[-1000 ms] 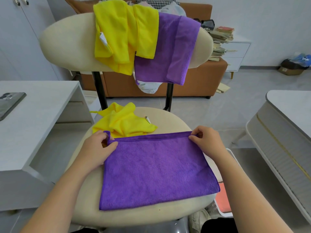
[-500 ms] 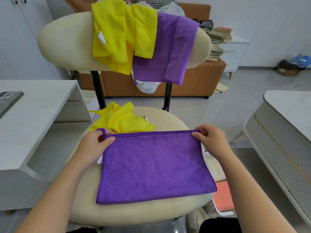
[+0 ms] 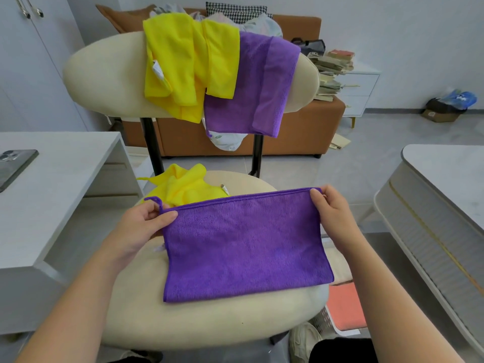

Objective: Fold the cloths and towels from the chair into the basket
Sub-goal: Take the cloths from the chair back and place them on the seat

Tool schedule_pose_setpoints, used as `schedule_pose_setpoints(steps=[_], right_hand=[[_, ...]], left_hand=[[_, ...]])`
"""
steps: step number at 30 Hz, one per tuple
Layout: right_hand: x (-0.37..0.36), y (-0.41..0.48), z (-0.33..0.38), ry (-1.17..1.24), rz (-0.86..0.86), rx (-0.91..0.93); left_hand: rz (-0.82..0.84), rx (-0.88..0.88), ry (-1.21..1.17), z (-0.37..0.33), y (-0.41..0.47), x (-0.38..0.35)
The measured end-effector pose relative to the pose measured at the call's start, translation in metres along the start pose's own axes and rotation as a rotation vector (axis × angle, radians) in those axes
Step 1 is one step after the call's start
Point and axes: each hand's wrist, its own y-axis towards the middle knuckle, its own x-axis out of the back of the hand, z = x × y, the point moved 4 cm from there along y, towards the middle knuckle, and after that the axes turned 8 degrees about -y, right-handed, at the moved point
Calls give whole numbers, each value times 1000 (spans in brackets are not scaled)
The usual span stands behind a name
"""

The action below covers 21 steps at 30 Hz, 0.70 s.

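Observation:
A purple cloth [image 3: 243, 244], folded in half, hangs from its far edge over the cream chair seat [image 3: 209, 323], its near edge still resting on the seat. My left hand [image 3: 142, 226] pinches its far left corner by the hanging loop. My right hand [image 3: 331, 210] pinches the far right corner. A crumpled yellow cloth [image 3: 183, 187] lies on the seat behind it. Over the chair back [image 3: 104, 79] hang yellow cloths [image 3: 188, 66] and a purple cloth [image 3: 256, 85]. A white basket [image 3: 340, 315] with something orange inside stands on the floor right of the seat, partly hidden by my right arm.
A white desk [image 3: 52, 195] with a phone [image 3: 13, 166] is at the left. A grey-white table [image 3: 445, 205] is at the right. Behind the chair stand a brown sofa [image 3: 288, 137] and a white drawer unit [image 3: 358, 93] stacked with books.
Both hands have raised the far edge of the purple cloth off the seat and drawn it taut; the cloth has shifted slightly right and toward me.

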Motion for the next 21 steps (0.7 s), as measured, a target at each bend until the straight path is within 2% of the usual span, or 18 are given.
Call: schedule_pose_setpoints(steps=[3,6,8,11,13,16,19,21], right_hand=[[5,-10,3,124,60,-74],[8,-22,1,305,208,-183],[12,-29,-1,421,313,-259],[18,-41,-4,583,474,-401],[17,-46,-7,645,548,-471],[4,-43,-20,461,543,-502],[-13,-30,-30,18,365,-393],[-24,-19,-33,-311,227,-249]], left_hand=[[75,79,-59,-2,-11,-4],[199,211,-291,-5,-26,-6],[269,263,-353,-8,-37,-6],[251,335,-307,-11,-52,-8],[243,376,-363,-15,-57,-11],[169,383,-261,-5,-48,-6],[6,327,84,11,-30,1],[-128,230,422,24,-11,10]])
